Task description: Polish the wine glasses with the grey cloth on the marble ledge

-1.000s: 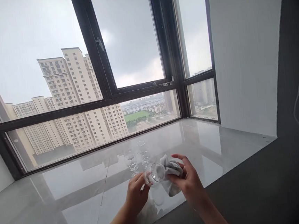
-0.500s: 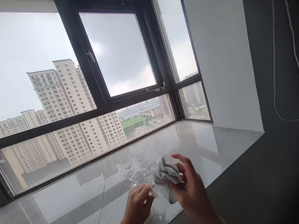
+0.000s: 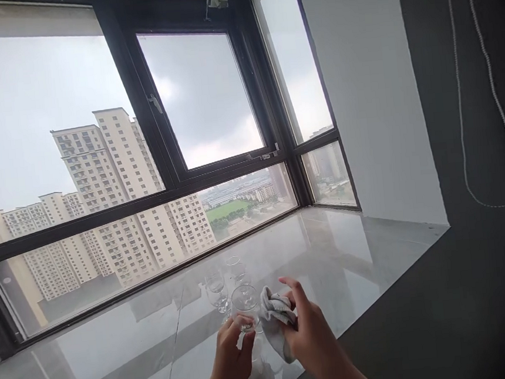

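My left hand (image 3: 229,351) pinches a clear stemmed glass (image 3: 245,298) low down, between thumb and fingers, with its round rim facing up. Bunched in my right hand (image 3: 312,329) is a grey cloth (image 3: 275,308), one end of it hanging down; the index finger sticks out. The cloth sits just right of the glass; whether they touch I cannot tell. Behind the held glass, another stemmed glass (image 3: 216,288) stands upright, and a further clear glass (image 3: 236,266) beside it is partly hidden.
Everything rests on or above a glossy grey stone sill (image 3: 130,365), whose front edge slants up to the right. Dark-framed windows (image 3: 172,182) run along the back. A white wall (image 3: 374,114) closes the right side, and a beaded cord (image 3: 498,97) hangs farther right.
The cloth has come away rightward and down from the glass, uncovering its bowl and rim. My right hand has shifted slightly left and lower. The camera view has tilted a little.
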{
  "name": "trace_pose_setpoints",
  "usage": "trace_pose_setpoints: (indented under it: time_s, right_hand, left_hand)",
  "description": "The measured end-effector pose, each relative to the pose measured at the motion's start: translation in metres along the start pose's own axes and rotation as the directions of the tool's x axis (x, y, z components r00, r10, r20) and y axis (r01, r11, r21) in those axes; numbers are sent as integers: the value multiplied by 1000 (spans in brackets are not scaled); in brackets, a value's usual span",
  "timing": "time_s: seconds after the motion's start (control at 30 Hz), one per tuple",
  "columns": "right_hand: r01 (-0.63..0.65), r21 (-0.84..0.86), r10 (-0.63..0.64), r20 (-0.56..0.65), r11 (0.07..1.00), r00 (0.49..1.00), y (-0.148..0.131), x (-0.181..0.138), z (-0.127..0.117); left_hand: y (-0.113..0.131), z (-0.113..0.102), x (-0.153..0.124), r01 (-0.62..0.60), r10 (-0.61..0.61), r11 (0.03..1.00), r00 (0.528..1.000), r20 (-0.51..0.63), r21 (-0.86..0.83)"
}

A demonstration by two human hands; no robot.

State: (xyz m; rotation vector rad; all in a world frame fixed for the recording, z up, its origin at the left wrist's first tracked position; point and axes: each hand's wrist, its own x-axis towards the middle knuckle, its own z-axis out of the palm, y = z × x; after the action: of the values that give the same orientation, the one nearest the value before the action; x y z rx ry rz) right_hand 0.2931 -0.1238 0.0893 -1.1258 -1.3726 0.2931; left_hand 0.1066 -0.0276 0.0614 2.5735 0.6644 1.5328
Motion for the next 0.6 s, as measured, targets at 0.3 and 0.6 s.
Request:
trace_pose_setpoints:
  time_s: [0.3,0.6]
  right_hand:
    - [-47,82,41,80,996,996,-6,-4,9]
    - [-55,15,54,59,998,997,8,-4,11]
  left_hand:
    - [-5,1,1,5,-5,1000,999,34,-8]
    - [-16,-8,-1,169,-142,981,959,-246,92]
